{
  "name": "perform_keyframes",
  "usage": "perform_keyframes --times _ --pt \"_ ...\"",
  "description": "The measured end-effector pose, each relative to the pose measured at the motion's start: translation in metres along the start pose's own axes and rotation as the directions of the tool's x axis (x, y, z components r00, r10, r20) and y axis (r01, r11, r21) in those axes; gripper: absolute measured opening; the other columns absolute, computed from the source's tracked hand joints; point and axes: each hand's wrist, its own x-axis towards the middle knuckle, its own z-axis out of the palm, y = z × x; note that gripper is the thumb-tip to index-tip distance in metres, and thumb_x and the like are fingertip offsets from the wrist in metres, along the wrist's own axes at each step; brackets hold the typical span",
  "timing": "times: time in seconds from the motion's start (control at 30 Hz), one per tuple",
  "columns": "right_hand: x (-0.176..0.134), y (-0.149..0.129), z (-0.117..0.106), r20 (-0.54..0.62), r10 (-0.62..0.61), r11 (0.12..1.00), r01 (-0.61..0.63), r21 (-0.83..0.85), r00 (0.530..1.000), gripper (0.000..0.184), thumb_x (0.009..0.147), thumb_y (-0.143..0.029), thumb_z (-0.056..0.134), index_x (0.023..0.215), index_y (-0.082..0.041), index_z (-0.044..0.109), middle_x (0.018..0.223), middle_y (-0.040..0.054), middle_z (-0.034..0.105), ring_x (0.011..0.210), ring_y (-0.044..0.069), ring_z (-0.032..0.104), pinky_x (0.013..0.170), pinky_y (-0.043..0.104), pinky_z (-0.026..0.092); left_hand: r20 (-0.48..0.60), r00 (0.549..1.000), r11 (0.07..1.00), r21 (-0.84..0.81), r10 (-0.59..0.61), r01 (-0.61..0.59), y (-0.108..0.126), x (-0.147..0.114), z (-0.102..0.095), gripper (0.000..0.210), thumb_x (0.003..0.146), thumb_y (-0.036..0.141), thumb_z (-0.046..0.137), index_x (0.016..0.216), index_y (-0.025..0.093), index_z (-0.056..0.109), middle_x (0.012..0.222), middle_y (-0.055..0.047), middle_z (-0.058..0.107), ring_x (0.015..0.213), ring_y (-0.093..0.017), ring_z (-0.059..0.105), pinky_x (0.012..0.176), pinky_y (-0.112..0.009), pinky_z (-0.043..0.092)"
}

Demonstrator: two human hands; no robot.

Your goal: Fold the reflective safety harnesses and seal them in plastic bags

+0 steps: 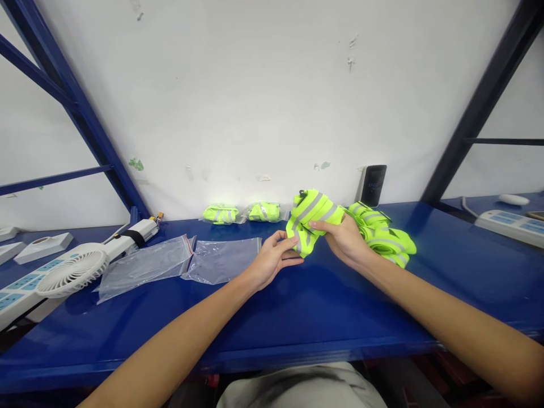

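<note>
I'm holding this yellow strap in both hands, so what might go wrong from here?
The folded yellow strap might spring open if the left hand or right hand loosens. It could snag on the loose pile of straps beside the right hand. Your left wrist might nudge the nearby clear bag.

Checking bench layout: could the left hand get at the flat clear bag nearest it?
Probably yes: nothing seems to cover the clear bag, close beside the left hand, though that hand holds neon-yellow fabric.
</note>
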Motion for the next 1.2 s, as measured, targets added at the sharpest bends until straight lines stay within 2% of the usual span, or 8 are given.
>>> perform_keyframes --times 0.13,0.27,0.37,0.57,0.67,0.87,1.03,1.2 --pt "-0.001 -0.001 0.000 0.012 -0.005 1.000 0.005 -0.002 1.000 0.039 0.052 -0.019 0.090 0.087 -0.019 0.073 0.095 0.0046 0.077 0.094 0.027 0.070 0.089 0.042 0.054 0.006 1.000 0.999 0.017 -0.030 0.030 0.002 0.001 0.001 0.035 0.081 0.036 0.072 0.102 0.017 0.052 0.104 -0.011 0.071 0.087 -0.025 0.074 0.089 -0.040 0.054" --pt "0.000 0.000 -0.001 0.011 -0.012 1.000 0.012 -0.026 1.000 0.037 0.052 -0.021 0.090 0.083 -0.019 0.070 0.097 0.0053 0.076 0.096 0.028 0.069 0.088 0.043 0.053 -0.069 0.997 0.996 0.081 -0.034 0.039 0.004 0.001 0.003 0.021 0.084 0.023 0.062 0.101 0.015 0.052 0.103 -0.011 0.071 0.083 -0.024 0.075 0.087 -0.040 0.055" --pt "0.001 0.002 -0.002 -0.012 -0.021 0.998 0.020 -0.063 1.000 0.041 0.050 -0.023 0.091 0.085 -0.019 0.068 0.097 0.0059 0.076 0.095 0.028 0.069 0.088 0.043 0.053 -0.103 0.994 0.994 0.098 -0.042 0.052 0.003 0.001 0.004 0.021 0.083 0.017 0.058 0.103 0.017 0.050 0.101 -0.010 0.071 0.083 -0.022 0.074 0.089 -0.041 0.055" --pt "0.001 0.011 -0.006 -0.028 -0.065 0.991 0.061 -0.123 0.998 0.047 0.052 -0.027 0.091 0.092 -0.019 0.067 0.091 0.0031 0.074 0.086 0.024 0.068 0.083 0.041 0.053 -0.106 0.986 0.989 0.060 -0.130 0.137 0.002 0.000 0.001 0.031 0.085 0.030 0.066 0.110 0.019 0.053 0.120 -0.012 0.066 0.098 -0.023 0.070 0.093 -0.046 0.055" --pt "0.000 0.014 -0.006 -0.033 -0.094 0.987 0.089 -0.135 0.995 0.046 0.054 -0.027 0.090 0.093 -0.020 0.067 0.089 0.0017 0.072 0.083 0.022 0.066 0.082 0.040 0.053 -0.123 0.981 0.983 0.088 -0.152 0.163 0.000 0.002 -0.002 0.038 0.083 0.037 0.071 0.111 0.018 0.055 0.118 -0.013 0.067 0.097 -0.024 0.070 0.093 -0.046 0.055" --pt "-0.003 0.008 0.003 -0.036 -0.034 0.999 0.032 -0.040 0.999 0.045 0.050 -0.025 0.091 0.087 -0.020 0.065 0.089 0.0024 0.072 0.085 0.023 0.067 0.082 0.039 0.053 -0.165 0.983 0.995 0.043 -0.079 0.088 -0.001 0.005 -0.004 0.035 0.079 0.020 0.074 0.109 0.017 0.057 0.113 -0.011 0.068 0.097 -0.018 0.066 0.092 -0.039 0.056" --pt "-0.005 0.002 0.007 -0.015 -0.006 1.000 0.006 -0.011 1.000 0.045 0.050 -0.025 0.090 0.088 -0.020 0.066 0.092 0.0033 0.073 0.089 0.024 0.068 0.085 0.041 0.052 -0.153 0.988 0.997 0.059 -0.035 0.045 0.003 0.004 -0.004 0.040 0.074 0.025 0.079 0.109 0.018 0.060 0.107 -0.008 0.067 0.090 -0.016 0.063 0.075 -0.030 0.055" --pt "-0.005 0.004 0.004 -0.021 0.002 0.998 -0.003 -0.060 1.000 0.047 0.049 -0.026 0.091 0.089 -0.020 0.067 0.093 0.0040 0.074 0.090 0.025 0.068 0.086 0.042 0.053 -0.115 0.993 0.995 0.096 -0.023 0.034 0.004 0.003 -0.004 0.043 0.071 0.027 0.081 0.108 0.018 0.062 0.099 -0.007 0.068 0.080 -0.016 0.063 0.068 -0.028 0.054"
